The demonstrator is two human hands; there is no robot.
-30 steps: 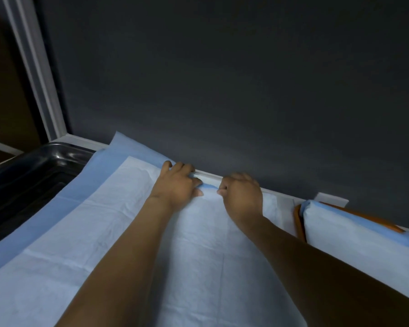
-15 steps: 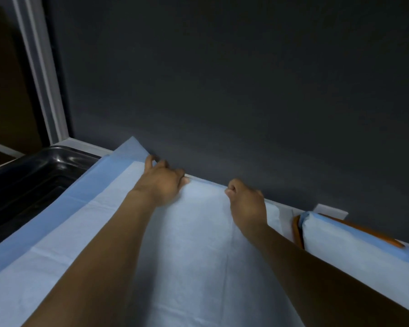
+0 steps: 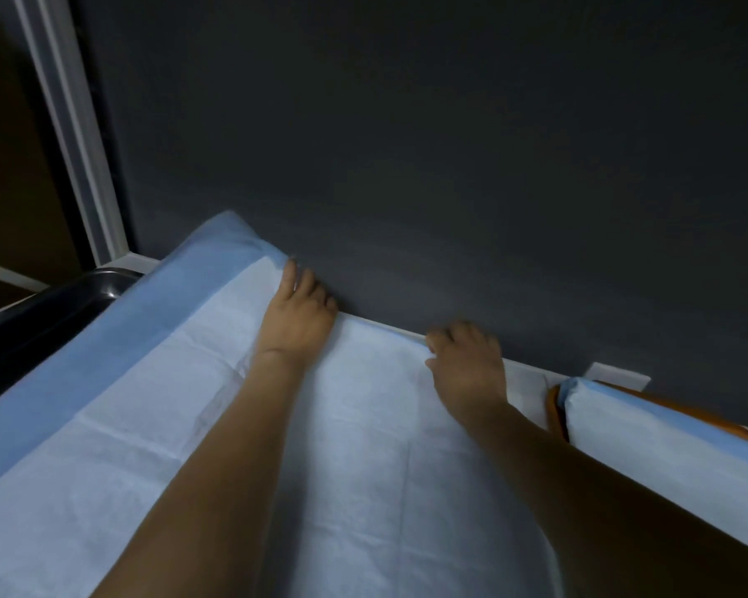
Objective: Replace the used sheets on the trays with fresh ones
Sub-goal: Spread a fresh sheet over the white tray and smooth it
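A fresh white sheet (image 3: pixel 147 446) with a blue border lies spread in front of me, and the tray under it is hidden. My left hand (image 3: pixel 301 315) lies on the sheet's far edge near its far left corner, fingers reaching down between the sheet and the dark wall. My right hand (image 3: pixel 467 364) is at the same far edge further right, fingers curled over the sheet's edge. On the right stands an orange tray (image 3: pixel 553 407) covered by another white and blue sheet (image 3: pixel 666 451).
A dark grey wall (image 3: pixel 450 166) rises directly behind the sheet's far edge. An uncovered black tray (image 3: pixel 61 304) sits at the left. A white door frame (image 3: pixel 74 135) stands at the far left. A white strip of the counter (image 3: pixel 527 373) shows along the wall.
My left hand has slid left along the far edge toward the sheet's corner. My right hand stayed near the middle of that edge. The sheet's far edge now lies lower against the wall.
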